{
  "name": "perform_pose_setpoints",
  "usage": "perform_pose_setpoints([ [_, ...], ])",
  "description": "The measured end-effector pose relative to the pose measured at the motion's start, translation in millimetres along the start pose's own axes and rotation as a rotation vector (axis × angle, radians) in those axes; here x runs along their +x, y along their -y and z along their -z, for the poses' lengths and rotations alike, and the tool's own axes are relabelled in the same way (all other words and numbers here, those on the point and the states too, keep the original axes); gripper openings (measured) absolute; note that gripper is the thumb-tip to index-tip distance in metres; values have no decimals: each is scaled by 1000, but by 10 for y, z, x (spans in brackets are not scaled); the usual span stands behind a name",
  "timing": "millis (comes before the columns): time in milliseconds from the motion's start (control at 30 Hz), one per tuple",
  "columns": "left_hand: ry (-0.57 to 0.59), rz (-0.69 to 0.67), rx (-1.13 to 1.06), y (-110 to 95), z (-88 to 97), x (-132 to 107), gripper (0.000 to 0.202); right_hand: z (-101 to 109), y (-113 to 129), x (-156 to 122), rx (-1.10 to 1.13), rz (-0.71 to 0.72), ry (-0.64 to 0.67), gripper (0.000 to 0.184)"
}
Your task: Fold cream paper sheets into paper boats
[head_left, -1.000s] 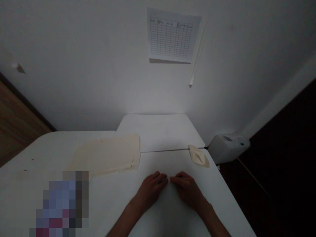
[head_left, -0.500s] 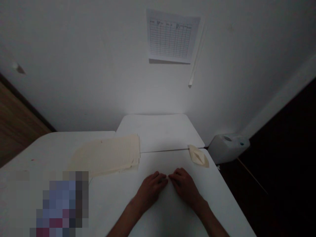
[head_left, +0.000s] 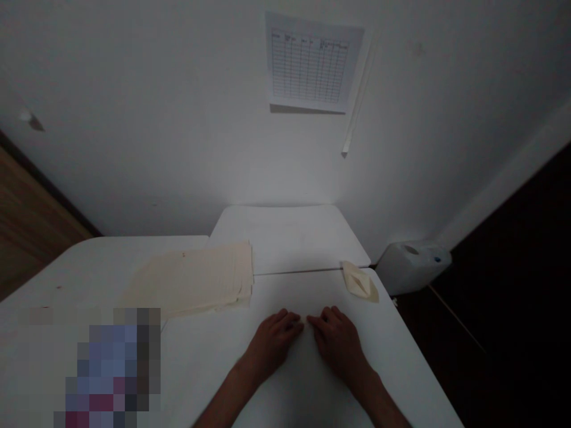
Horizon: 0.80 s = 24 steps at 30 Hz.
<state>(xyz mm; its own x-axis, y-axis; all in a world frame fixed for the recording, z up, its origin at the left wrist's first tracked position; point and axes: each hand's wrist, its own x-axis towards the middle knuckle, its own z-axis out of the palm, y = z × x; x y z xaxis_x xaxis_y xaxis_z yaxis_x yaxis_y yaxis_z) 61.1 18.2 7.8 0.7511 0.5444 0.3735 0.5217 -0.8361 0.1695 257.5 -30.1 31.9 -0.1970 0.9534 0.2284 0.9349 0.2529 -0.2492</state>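
Note:
My left hand [head_left: 277, 337] rests low over the white table [head_left: 285, 392], its fingers bent and drawn together towards the middle. Facing it, my right hand [head_left: 339, 342] has curled fingers, with the index fingertip pointing at the left one. A narrow gap separates the two sets of fingertips. Whatever they pinch, if anything, is too small and dim to make out. Beyond my right hand lies a folded cream paper shape [head_left: 358, 282], like a small boat. Flat cream paper sheets [head_left: 196, 279] lie in a stack to the left of my hands.
A printed table sheet [head_left: 307, 68] hangs on the wall, beside a thin white strip [head_left: 359, 98]. On the floor at the right stands a white plastic canister [head_left: 405, 270]. A blurred-out patch [head_left: 113, 362] covers the lower left. Tabletop seams run behind my hands.
My right hand has shifted slightly right and down, widening the gap between the fingertips. The left hand has barely moved, and the papers stay put.

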Motion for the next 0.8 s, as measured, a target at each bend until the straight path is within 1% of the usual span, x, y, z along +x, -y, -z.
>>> perform_pose_setpoints([
  [267,-5,3,16,-31,19,-19,33,6,-93,-79,-37,-44,-11,30],
  [500,35,-2,34,-25,-5,-14,34,20,-30,-25,-8,4,10,26],
  [633,36,-9,26,-18,-4,-13,36,31,39,38,40,47,43,34],
  [700,43,-1,25,-17,-1,-10,38,20,66,51,41,45,50,39],
  [800,46,1,27,-16,-2,-6,39,-6,86,36,15,20,38,41],
])
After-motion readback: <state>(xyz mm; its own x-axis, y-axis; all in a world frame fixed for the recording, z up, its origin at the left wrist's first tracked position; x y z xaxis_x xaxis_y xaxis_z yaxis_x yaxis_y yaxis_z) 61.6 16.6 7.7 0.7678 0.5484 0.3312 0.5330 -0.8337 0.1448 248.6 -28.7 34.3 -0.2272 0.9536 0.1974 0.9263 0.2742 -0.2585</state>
